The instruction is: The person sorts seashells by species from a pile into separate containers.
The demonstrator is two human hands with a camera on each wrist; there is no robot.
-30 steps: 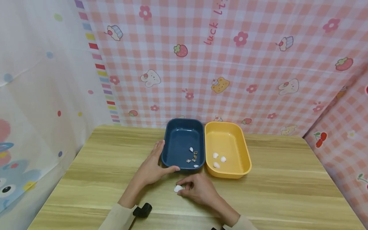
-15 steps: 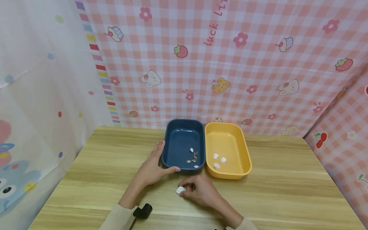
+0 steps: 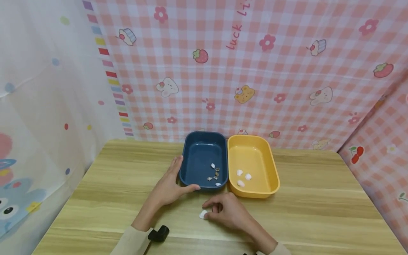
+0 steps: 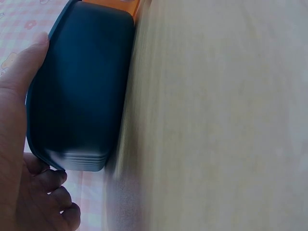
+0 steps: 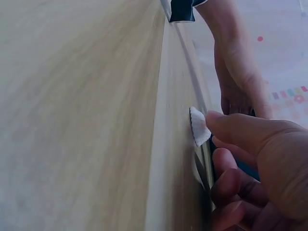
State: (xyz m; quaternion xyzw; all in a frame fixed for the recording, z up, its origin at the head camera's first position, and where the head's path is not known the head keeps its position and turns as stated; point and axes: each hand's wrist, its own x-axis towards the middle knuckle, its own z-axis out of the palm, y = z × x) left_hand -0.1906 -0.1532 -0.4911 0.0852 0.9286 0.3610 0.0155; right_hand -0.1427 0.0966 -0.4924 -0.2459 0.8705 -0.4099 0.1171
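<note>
A white ribbed seashell (image 3: 202, 214) is low over the wooden table, in front of the trays. My right hand (image 3: 227, 210) has its thumb against it and the index finger bent close above; the right wrist view shows the thumb tip on the shell (image 5: 198, 127). Whether the shell touches the table is hard to tell. My left hand (image 3: 167, 189) rests around the near left corner of the dark blue tray (image 3: 200, 152), thumb along the front rim, fingers along the left side. Several small whitish and brownish shells (image 3: 216, 174) lie in that tray.
A yellow tray (image 3: 256, 156) stands right beside the blue one and contains 3 white shells (image 3: 248, 176). Behind the table (image 3: 312, 202) hangs a pink checked cloth (image 3: 216, 78). A black wrist device (image 3: 158, 234) sits at the left cuff.
My right hand has shifted slightly to the right and nearer me, the white seashell moving with it. Its index finger stands a little farther from the shell. My left hand and both trays stay put.
</note>
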